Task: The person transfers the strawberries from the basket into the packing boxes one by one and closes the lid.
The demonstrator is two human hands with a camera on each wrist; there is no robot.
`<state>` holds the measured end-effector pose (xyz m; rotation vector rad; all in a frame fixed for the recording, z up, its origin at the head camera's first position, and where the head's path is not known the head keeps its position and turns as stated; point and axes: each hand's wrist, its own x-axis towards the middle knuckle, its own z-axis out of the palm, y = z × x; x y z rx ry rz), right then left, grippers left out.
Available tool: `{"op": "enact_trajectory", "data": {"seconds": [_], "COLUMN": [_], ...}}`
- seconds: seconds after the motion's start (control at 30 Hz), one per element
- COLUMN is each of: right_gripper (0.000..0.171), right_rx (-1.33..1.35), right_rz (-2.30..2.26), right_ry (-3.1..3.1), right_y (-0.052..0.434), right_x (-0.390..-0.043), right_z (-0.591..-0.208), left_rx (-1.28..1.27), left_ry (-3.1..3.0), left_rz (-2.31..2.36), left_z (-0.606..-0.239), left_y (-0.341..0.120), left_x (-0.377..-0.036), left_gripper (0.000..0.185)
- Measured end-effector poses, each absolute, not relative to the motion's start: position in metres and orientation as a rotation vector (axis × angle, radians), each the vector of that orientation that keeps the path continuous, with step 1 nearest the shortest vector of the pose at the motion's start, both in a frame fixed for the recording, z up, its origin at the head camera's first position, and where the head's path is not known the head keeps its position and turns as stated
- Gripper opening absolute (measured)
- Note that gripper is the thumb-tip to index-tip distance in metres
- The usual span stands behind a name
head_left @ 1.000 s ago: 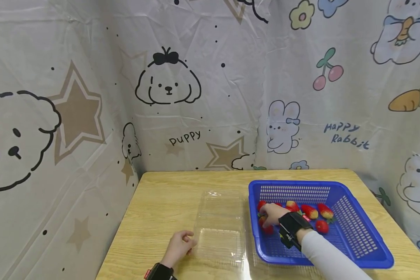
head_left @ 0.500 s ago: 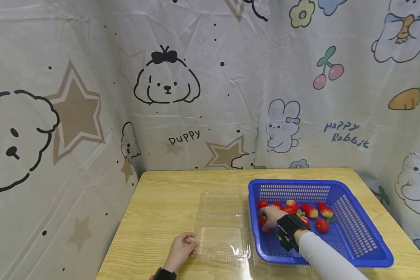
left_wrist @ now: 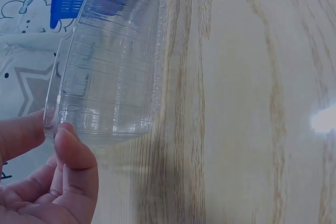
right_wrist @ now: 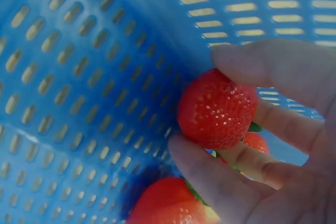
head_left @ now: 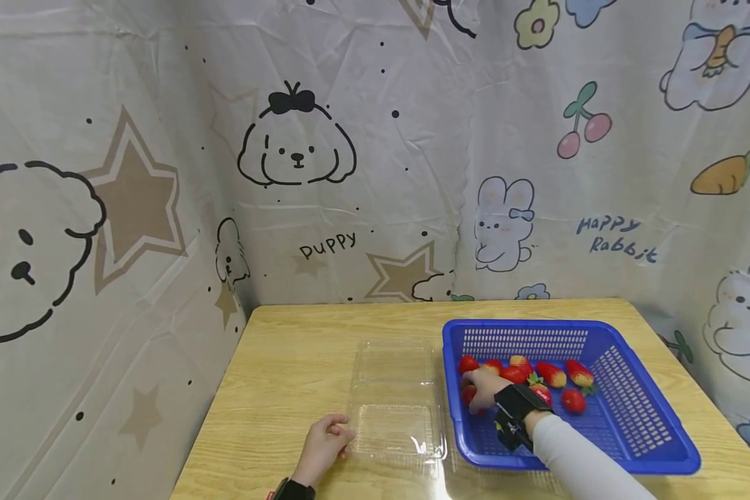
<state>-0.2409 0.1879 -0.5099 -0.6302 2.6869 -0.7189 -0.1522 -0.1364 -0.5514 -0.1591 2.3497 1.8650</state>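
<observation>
On the left, my left hand (head_left: pixel 323 444) pinches the near left rim of a clear plastic clamshell box (left_wrist: pixel 110 72) between thumb and finger. The box lies opened out on the table, its two halves one behind the other. My right hand (head_left: pixel 484 389) reaches into the left part of a blue plastic basket (head_left: pixel 606 444). Its thumb and fingers are round a red strawberry (right_wrist: pixel 218 108), as the right wrist view shows. Another strawberry (right_wrist: pixel 170 203) sits close by that hand, and one more (right_wrist: pixel 255 144) shows behind the fingers.
Several other strawberries lie in the basket, among them one (head_left: pixel 579 373) toward the back right and one (head_left: pixel 573 401) nearer the middle. The wooden table (head_left: pixel 275 375) ends at a patterned cloth (head_left: pixel 350 208) hung behind and at the sides.
The left hand has shifted slightly right onto the rim of the clamshell box. My right hand stays at nearly the same spot in the basket, at the strawberry.
</observation>
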Motion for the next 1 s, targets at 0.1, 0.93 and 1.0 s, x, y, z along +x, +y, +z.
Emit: {"op": "enact_trajectory", "data": {"seconds": [0.1, 0.93, 1.0], "right_gripper": [0.041, 0.046, 0.047], "right_rx": [-0.623, -0.696, -0.765], "right_rz": [-0.727, -0.695, -0.7], "right_ry": [2.678, 2.61, 2.625], "right_y": [0.19, 0.2, 0.19], "right_x": [-0.239, -0.26, -0.257], "right_z": [-0.502, -0.381, -0.374], "left_rx": [-0.148, -0.155, -0.164], "left_ry": [2.355, 2.325, 2.324], "left_rz": [1.871, 1.906, 1.906], "left_z": [-0.552, -0.555, -0.555], "left_y": [-0.137, -0.136, -0.135], "left_x": [-0.152, -0.153, -0.153], "left_gripper": [0.034, 0.034, 0.033]}}
